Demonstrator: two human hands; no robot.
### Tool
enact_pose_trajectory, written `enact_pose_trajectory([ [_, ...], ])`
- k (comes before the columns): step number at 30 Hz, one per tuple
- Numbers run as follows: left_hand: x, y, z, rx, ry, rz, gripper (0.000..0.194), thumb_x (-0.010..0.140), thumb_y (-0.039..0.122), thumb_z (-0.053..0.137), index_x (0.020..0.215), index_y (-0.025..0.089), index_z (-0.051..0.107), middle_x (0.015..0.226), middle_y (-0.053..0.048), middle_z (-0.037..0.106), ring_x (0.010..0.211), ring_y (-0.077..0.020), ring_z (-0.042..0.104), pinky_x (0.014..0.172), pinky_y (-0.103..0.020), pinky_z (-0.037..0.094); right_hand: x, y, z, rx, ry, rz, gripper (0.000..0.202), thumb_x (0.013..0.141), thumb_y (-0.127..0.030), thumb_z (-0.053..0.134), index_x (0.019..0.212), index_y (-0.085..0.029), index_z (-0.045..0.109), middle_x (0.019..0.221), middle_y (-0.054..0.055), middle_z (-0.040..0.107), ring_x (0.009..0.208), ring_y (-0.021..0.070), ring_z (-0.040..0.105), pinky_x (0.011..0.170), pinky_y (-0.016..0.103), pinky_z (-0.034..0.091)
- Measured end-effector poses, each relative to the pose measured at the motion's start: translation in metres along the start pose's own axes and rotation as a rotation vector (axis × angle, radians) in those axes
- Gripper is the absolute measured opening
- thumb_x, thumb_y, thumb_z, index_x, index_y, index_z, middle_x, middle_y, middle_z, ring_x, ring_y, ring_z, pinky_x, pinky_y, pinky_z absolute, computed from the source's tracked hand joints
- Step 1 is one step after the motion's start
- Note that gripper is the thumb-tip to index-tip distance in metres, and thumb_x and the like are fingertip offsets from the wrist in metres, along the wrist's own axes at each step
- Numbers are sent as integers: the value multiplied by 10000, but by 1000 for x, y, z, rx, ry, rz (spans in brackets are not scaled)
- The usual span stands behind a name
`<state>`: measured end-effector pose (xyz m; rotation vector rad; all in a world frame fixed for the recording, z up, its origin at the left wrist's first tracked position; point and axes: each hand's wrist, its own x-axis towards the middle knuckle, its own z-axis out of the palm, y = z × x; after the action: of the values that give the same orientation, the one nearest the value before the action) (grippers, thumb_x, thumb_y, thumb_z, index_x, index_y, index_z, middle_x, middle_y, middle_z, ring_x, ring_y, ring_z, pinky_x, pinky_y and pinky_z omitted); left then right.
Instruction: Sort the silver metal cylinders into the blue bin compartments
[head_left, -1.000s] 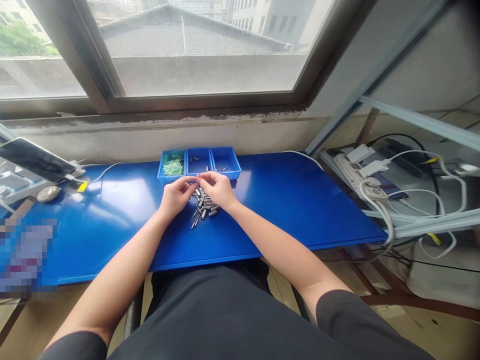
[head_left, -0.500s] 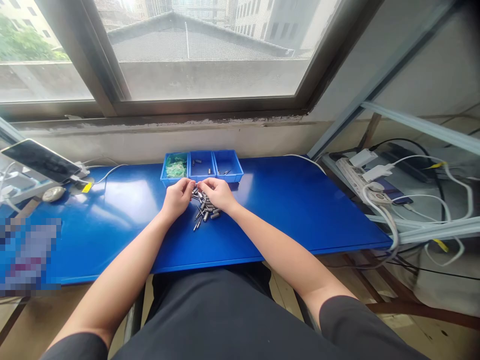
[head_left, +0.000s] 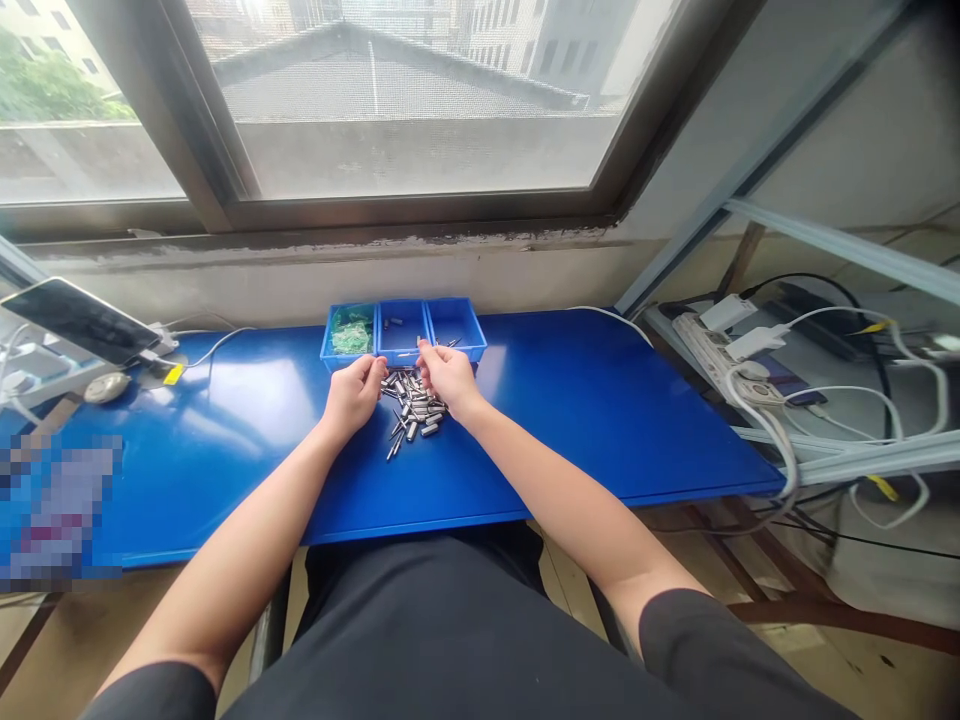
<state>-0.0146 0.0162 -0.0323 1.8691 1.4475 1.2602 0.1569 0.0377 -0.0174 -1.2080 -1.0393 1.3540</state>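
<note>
Several small metal cylinders and thin pins lie in a loose pile (head_left: 412,410) on the blue table, below and between my hands. At the pile's upper left, my left hand (head_left: 355,394) is closed in a pinch; what its fingertips hold is too small to make out. My right hand (head_left: 451,382) is pinched at the pile's upper right, just in front of the bins. A thin, pale metal pin (head_left: 407,354) appears to stick out leftward from its fingertips. My two hands are apart.
Three joined blue bins stand behind the pile: the left bin holds green bagged material (head_left: 352,330), the middle bin (head_left: 401,312) a few cylinders, the right bin (head_left: 461,318) some pins. A phone (head_left: 79,320) stands left; a power strip (head_left: 724,355) with cables lies right.
My right hand has moved right and slightly up, away from my left hand, toward the bins. The left hand stays almost in place. More of the pile shows between them.
</note>
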Motion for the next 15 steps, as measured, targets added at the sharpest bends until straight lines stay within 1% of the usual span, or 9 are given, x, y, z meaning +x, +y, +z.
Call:
enact_pose_trajectory([
  [2,-1,1,0,8,5,-5,391,987,490,479,742,205,586,522,30,553,493,-125,528,570,-263,414,2,-5,-4,58,117,101,361,966,-396,597,677,-187,546,537,-44,518,403,61,453,367,190,293],
  [4,-1,1,0,4,8,-2,390,985,483,481,730,205,581,522,31,550,497,-124,526,577,-263,415,5,-9,-9,79,189,129,335,987,-373,571,710,-188,546,547,-47,525,389,57,457,345,183,289],
  [5,-1,1,0,-1,6,-2,390,986,484,480,733,205,582,524,31,550,500,-125,527,580,-263,416,7,-10,-11,80,205,131,328,991,-375,567,722,-188,547,550,-47,527,385,58,463,338,182,292],
  [11,-1,1,-1,-6,-5,-4,393,989,500,470,750,208,584,532,31,550,508,-131,541,587,-269,426,15,-5,-19,56,197,132,355,958,-488,608,755,-202,554,589,-29,555,398,78,513,331,200,305],
  [15,-1,3,-1,-3,5,-4,406,987,510,470,733,212,573,528,27,550,504,-133,538,597,-279,429,21,4,-21,1,202,85,414,939,-585,582,761,-214,541,612,-1,583,430,99,536,350,220,331],
])
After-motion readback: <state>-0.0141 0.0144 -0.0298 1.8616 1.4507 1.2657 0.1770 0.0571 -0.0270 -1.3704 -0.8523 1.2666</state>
